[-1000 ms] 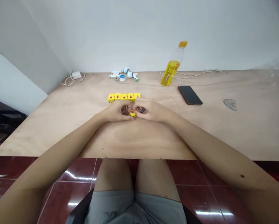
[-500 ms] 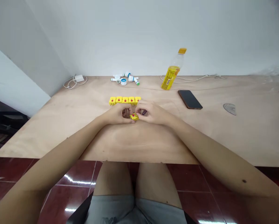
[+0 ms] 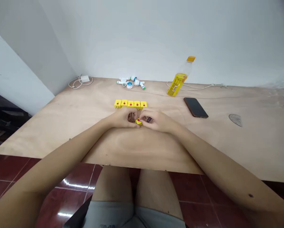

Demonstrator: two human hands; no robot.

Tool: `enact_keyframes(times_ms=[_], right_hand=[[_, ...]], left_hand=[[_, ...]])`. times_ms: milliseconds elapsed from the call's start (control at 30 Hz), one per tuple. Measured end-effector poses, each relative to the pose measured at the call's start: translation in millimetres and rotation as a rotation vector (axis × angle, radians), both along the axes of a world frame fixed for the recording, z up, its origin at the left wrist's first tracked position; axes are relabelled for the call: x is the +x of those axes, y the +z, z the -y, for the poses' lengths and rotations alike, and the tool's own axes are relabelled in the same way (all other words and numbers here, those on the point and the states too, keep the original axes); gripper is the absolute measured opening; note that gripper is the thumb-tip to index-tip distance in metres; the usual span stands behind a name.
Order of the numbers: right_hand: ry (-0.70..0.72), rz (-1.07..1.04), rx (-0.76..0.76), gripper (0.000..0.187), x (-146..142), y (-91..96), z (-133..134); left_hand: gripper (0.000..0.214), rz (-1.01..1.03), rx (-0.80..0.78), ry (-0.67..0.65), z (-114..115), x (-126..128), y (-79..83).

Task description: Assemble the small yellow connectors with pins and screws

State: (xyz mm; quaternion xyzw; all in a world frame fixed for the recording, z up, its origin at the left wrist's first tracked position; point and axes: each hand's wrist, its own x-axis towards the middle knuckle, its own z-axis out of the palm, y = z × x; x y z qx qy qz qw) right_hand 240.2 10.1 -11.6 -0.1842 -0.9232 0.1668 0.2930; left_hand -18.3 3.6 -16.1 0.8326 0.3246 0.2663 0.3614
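A small yellow piece with a red dot (image 3: 138,121) sits between the fingertips of both hands, low over the table. My left hand (image 3: 124,117) pinches it from the left, thumb along its near edge. From the other side, the fingertips of my right hand (image 3: 157,119) close on it. A small dark item (image 3: 149,119) shows in the curl of the right hand; its kind cannot be made out. Just beyond the hands stands a row of several yellow blocks with red dots (image 3: 131,104), some with short prongs at the front. Fingers cover part of the held piece.
White plastic pipe fittings (image 3: 129,85) lie toward the wall. A yellow-labelled drink bottle (image 3: 177,84) stands at the back right, near a phone (image 3: 195,107). A white charger with its cable (image 3: 84,79) is at the far left; another cable (image 3: 201,87) runs behind the bottle.
The camera view has shifted and tilted slightly, so everything sits a little to the right and lower. Both hands keep the yellow piece between them, with only small finger movement.
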Motion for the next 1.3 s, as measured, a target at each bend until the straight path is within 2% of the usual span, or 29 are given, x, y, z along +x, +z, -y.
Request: enact_keyframes(times_ms=[367,800,1067,1300], right_hand=[[-0.007,0.032,0.016,0.009,-2.9,-1.5,4.4],[-0.011,0.034,0.11,0.015,-6.8,-4.6,6.1],[0.009,0.078,0.016,0.016,-2.6,3.7,9.2],[0.028,0.036,-0.019,0.017,0.0,1.0,3.6]], left_hand=[[0.036,-0.01,0.023,0.005,1.2,1.1,2.2],[0.036,0.029,0.014,-0.033,-1.4,0.0,-2.3],[0.038,0.014,0.019,-0.028,-2.3,-1.8,-3.3],[0.04,-0.036,0.03,0.008,-2.3,-1.5,-1.3]])
